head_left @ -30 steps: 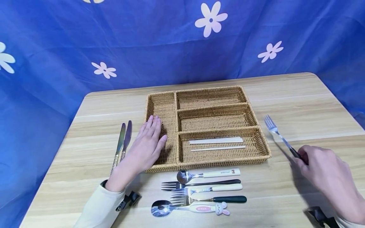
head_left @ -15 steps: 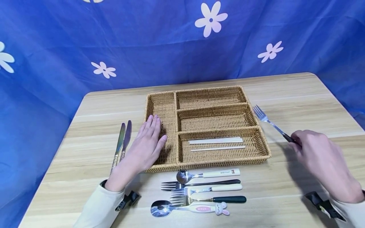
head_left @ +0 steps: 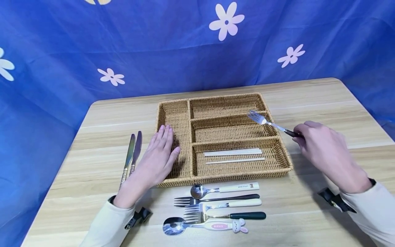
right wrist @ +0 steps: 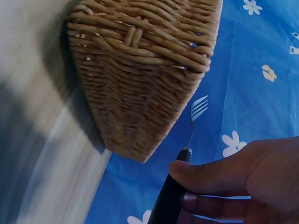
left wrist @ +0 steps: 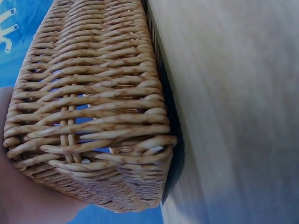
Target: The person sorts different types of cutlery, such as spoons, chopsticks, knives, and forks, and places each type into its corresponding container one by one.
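A fork (head_left: 273, 125) with a black handle is gripped by my right hand (head_left: 324, 151), its tines above the right part of the wicker tray (head_left: 240, 179). In the right wrist view, thumb and fingers pinch the fork's dark handle (right wrist: 169, 198) beside the tray's woven corner (right wrist: 140, 60). My left hand (head_left: 158, 156) lies with straight fingers over the tray's left rim, fingertips inside the long left compartment. The left wrist view has the tray's corner (left wrist: 93, 112) close up, with part of that hand behind it. White chopsticks (head_left: 232, 152) lie in the front right compartment.
In front of the tray lie a white-handled spoon (head_left: 225, 188), a black fork (head_left: 222, 198), a white-handled fork (head_left: 240, 203), a green-handled fork (head_left: 243, 215) and a rabbit-handled spoon (head_left: 213, 225). Two knives (head_left: 130, 151) rest to its left. A blue flowered cloth (head_left: 172, 44) hangs behind the table.
My right hand has carried the fork leftward and away from me, from beside the tray to over its right edge. My left hand keeps its place on the tray.
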A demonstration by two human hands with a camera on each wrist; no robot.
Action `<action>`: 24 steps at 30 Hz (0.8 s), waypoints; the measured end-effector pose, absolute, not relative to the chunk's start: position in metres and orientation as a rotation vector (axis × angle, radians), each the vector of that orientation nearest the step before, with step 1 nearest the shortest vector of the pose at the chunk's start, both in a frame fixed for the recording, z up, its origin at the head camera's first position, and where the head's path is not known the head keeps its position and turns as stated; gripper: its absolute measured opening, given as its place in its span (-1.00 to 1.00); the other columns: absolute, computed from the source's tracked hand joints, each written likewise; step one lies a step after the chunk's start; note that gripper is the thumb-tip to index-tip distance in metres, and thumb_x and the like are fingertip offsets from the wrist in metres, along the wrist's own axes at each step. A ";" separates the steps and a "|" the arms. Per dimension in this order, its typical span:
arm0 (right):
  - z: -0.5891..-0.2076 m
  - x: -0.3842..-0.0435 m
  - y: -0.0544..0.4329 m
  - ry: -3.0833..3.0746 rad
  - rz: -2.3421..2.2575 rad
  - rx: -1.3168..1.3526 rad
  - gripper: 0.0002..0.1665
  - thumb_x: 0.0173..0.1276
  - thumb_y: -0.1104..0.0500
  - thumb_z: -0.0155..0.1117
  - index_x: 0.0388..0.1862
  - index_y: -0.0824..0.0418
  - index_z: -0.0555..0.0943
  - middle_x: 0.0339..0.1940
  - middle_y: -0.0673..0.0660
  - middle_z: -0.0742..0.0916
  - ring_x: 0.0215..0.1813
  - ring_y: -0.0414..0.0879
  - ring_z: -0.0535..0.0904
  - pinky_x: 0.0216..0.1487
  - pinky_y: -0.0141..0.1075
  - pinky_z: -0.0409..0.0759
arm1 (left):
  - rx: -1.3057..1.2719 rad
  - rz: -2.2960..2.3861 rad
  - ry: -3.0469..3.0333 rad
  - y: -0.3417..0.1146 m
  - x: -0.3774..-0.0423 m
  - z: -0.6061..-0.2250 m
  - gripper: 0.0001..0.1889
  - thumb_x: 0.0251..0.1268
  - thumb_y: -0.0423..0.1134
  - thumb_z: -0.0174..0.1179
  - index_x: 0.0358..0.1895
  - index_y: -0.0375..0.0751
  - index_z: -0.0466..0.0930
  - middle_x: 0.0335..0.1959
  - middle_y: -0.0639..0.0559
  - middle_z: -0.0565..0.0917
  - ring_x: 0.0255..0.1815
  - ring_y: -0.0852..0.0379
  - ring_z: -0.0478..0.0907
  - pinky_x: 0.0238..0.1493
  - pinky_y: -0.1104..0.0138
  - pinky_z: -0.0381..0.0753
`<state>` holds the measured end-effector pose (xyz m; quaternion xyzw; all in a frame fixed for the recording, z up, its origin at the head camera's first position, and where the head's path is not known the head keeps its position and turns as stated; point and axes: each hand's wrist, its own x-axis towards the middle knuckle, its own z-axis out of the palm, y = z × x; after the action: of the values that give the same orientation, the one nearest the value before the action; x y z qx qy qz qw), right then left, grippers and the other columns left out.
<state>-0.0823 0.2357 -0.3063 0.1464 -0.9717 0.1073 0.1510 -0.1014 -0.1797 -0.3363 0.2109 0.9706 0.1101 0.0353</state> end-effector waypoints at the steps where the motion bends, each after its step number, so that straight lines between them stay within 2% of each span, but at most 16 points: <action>1: -0.306 -0.085 0.233 -2.789 0.308 0.435 -0.90 0.12 0.38 0.35 -0.41 0.24 0.60 -0.55 0.07 0.56 -0.56 0.06 0.52 -0.67 0.09 0.45 | 0.648 0.339 2.982 -0.180 -0.101 -0.336 -0.30 0.59 0.05 -0.44 0.48 -0.49 -0.24 0.54 -0.32 -0.20 0.55 -0.15 -0.35 0.52 0.01 -0.29; 18: -0.299 -0.109 0.204 -2.758 0.296 0.612 -0.92 0.17 0.35 0.35 -0.37 0.22 0.62 -0.45 0.10 0.62 -0.37 0.13 0.60 -0.63 0.06 0.50 | 0.660 0.326 2.988 -0.179 -0.101 -0.335 -0.30 0.59 0.05 -0.43 0.47 -0.51 -0.19 0.53 -0.35 -0.16 0.55 -0.18 -0.32 0.52 -0.01 -0.26; 24: -0.296 -0.118 0.193 -2.782 0.268 0.649 -0.92 0.17 0.36 0.35 -0.35 0.25 0.63 -0.44 0.11 0.61 -0.37 0.11 0.59 -0.58 0.01 0.55 | 0.651 0.338 2.987 -0.179 -0.101 -0.336 -0.30 0.59 0.05 -0.42 0.48 -0.50 -0.20 0.53 -0.34 -0.16 0.55 -0.17 -0.33 0.52 -0.02 -0.26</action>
<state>-0.1179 0.1926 -0.2964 0.2242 -0.9606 0.0926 0.1355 -0.1007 -0.1793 -0.3356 0.2115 0.9706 0.1098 0.0327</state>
